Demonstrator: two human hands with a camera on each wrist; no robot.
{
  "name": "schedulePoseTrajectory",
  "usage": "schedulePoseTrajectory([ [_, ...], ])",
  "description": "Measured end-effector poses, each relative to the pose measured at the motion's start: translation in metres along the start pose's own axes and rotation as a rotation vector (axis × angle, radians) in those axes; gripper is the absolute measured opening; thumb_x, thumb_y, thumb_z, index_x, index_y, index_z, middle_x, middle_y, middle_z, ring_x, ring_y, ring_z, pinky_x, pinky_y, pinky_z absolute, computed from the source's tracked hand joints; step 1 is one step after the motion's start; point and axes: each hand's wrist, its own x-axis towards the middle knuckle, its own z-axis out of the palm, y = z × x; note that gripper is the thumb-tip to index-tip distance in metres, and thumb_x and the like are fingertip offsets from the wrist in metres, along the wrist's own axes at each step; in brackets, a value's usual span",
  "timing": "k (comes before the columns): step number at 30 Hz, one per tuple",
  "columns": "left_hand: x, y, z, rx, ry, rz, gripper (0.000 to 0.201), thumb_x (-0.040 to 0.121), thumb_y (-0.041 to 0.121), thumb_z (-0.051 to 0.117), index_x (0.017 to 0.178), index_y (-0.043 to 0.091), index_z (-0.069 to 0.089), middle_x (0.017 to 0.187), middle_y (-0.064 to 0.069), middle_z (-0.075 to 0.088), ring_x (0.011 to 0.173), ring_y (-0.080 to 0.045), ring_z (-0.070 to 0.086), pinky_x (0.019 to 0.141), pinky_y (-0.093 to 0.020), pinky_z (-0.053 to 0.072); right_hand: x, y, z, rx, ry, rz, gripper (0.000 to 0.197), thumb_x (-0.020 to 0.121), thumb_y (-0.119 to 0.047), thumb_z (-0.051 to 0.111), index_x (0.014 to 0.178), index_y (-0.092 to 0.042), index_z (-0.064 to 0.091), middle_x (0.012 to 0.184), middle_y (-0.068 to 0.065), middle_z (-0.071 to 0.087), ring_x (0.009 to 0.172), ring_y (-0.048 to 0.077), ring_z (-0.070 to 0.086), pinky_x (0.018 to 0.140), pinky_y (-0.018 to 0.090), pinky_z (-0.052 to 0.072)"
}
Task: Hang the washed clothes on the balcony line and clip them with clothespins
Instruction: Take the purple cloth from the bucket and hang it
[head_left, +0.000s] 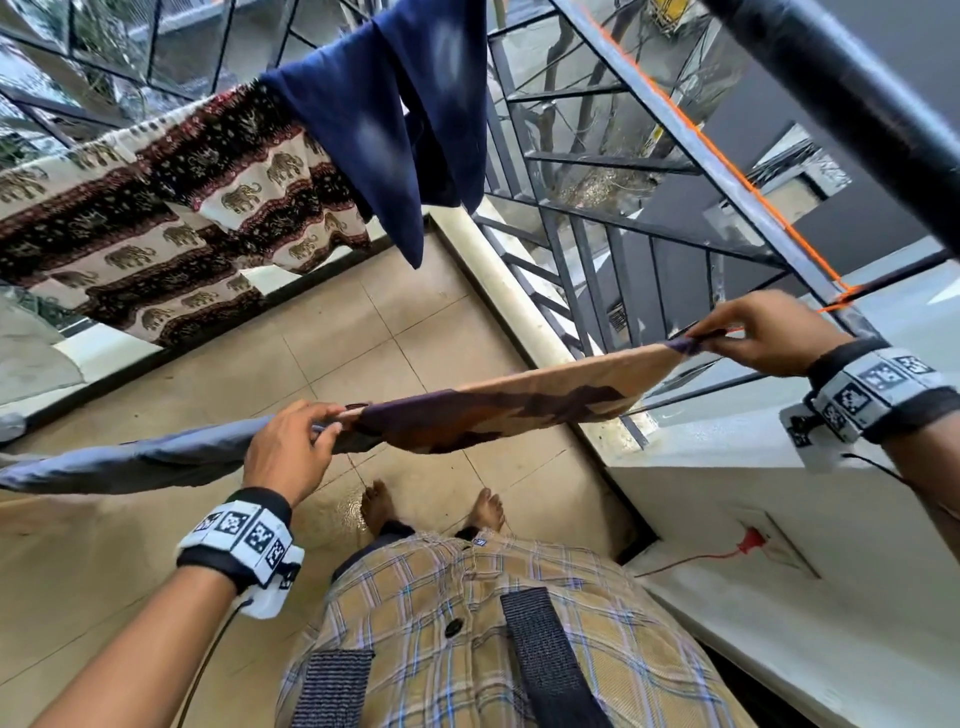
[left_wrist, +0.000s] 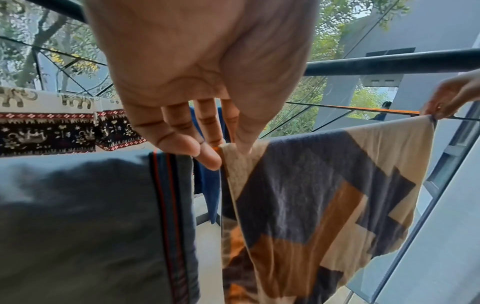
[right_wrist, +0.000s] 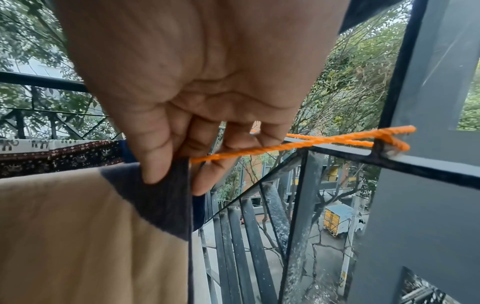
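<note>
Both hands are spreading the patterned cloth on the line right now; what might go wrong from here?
No clothespin shows on the beige, brown and navy patterned cloth, so it may slide off the orange rope line once released. The right hand pinches its corner beside open railing above the street; a slip could drop it.

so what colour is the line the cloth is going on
Orange. The twisted rope shows best in the right wrist view, tied to the dark railing.

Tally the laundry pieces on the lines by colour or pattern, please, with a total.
Beige, brown and dark-blue geometric-patterned cloth, pinched by both hands: 1
Grey cloth with red-striped edge: 1
Plain navy-blue cloth: 1
Elephant-print maroon and cream cloth: 1
Total: 4
</note>
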Motion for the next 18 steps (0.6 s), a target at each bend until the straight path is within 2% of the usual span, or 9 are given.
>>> schedulePoseTrajectory([
  [2,0.002,-0.002,-0.003,0.038,0.005,0.004,0.022,0.097,0.023,0.059,0.115,0.022,0.07,0.108,-0.004,0.067,0.096,-0.027,0.062,0.074,-0.037,0.048,0.003,0.007,-0.006,0.013,-0.026,-0.001,0.016,0.083,-0.021,0.076,0.096,-0.029,0.079,0.089,-0.004,0.077,0.081,0.016,0.07,0.067,0.029,0.047],
  [5,0.003,-0.003,-0.01,0.082,0.054,0.051,0.019,0.097,0.022,0.058,0.11,0.022,0.072,0.104,-0.003,0.07,0.091,-0.028,0.064,0.072,-0.037,0.048,0.001,0.01,-0.013,0.034,0.018,-0.046,0.02,0.077,-0.021,0.081,0.092,-0.034,0.079,0.084,-0.009,0.076,0.075,0.006,0.07,0.068,0.029,0.056],
  [8,-0.002,-0.003,-0.014,0.065,0.125,0.07,0.017,0.094,0.018,0.062,0.105,0.019,0.075,0.1,-0.004,0.072,0.087,-0.03,0.065,0.072,-0.038,0.05,-0.004,0.014,-0.003,0.062,0.133,-0.042,0.016,0.073,-0.021,0.084,0.088,-0.027,0.08,0.08,-0.004,0.076,0.072,0.014,0.07,0.067,0.032,0.057],
  [10,-0.007,-0.003,-0.01,0.054,0.148,0.093,0.015,0.092,0.014,0.064,0.103,0.015,0.075,0.099,-0.005,0.072,0.083,-0.031,0.065,0.071,-0.038,0.051,-0.008,0.017,0.006,0.079,0.216,-0.032,0.014,0.072,-0.021,0.084,0.085,-0.022,0.079,0.08,0.001,0.075,0.072,0.021,0.07,0.066,0.039,0.057],
  [12,-0.014,-0.003,-0.003,0.016,0.177,0.112,0.013,0.09,0.012,0.066,0.1,0.012,0.075,0.097,-0.005,0.071,0.079,-0.03,0.064,0.069,-0.038,0.051,-0.014,0.016,0.014,0.101,0.32,-0.058,0.013,0.072,-0.016,0.085,0.083,-0.016,0.078,0.082,0.004,0.075,0.074,0.021,0.07,0.069,0.041,0.057],
  [15,-0.021,-0.009,0.006,-0.054,0.231,0.102,0.012,0.088,0.01,0.07,0.099,0.01,0.075,0.1,-0.004,0.064,0.077,-0.026,0.06,0.067,-0.037,0.05,-0.027,0.016,0.025,0.161,0.481,-0.135,0.011,0.072,-0.008,0.084,0.079,-0.008,0.076,0.087,0.006,0.075,0.081,-0.01,0.063,0.077,0.017,0.052],
  [16,-0.022,-0.011,0.008,-0.06,0.221,0.098,0.014,0.088,0.011,0.07,0.101,0.011,0.075,0.103,-0.003,0.061,0.077,-0.025,0.06,0.067,-0.037,0.051,-0.03,0.017,0.028,0.18,0.502,-0.138,0.01,0.072,-0.006,0.083,0.077,-0.008,0.075,0.089,0.007,0.074,0.083,-0.014,0.06,0.079,0.008,0.048],
  [17,-0.023,-0.013,0.01,-0.057,0.197,0.094,0.016,0.088,0.012,0.07,0.103,0.011,0.074,0.106,-0.003,0.06,0.078,-0.025,0.061,0.067,-0.038,0.052,-0.031,0.019,0.03,0.194,0.492,-0.121,0.012,0.072,-0.003,0.083,0.075,-0.01,0.074,0.091,0.007,0.074,0.083,-0.01,0.062,0.079,0.006,0.046],
  [18,-0.021,-0.015,0.011,-0.052,0.175,0.086,0.018,0.088,0.012,0.07,0.105,0.01,0.074,0.107,-0.002,0.058,0.079,-0.026,0.061,0.069,-0.038,0.053,-0.032,0.022,0.032,0.197,0.457,-0.094,0.019,0.071,-0.001,0.084,0.074,-0.016,0.073,0.094,0.007,0.074,0.082,-0.001,0.064,0.078,0.009,0.049],
])
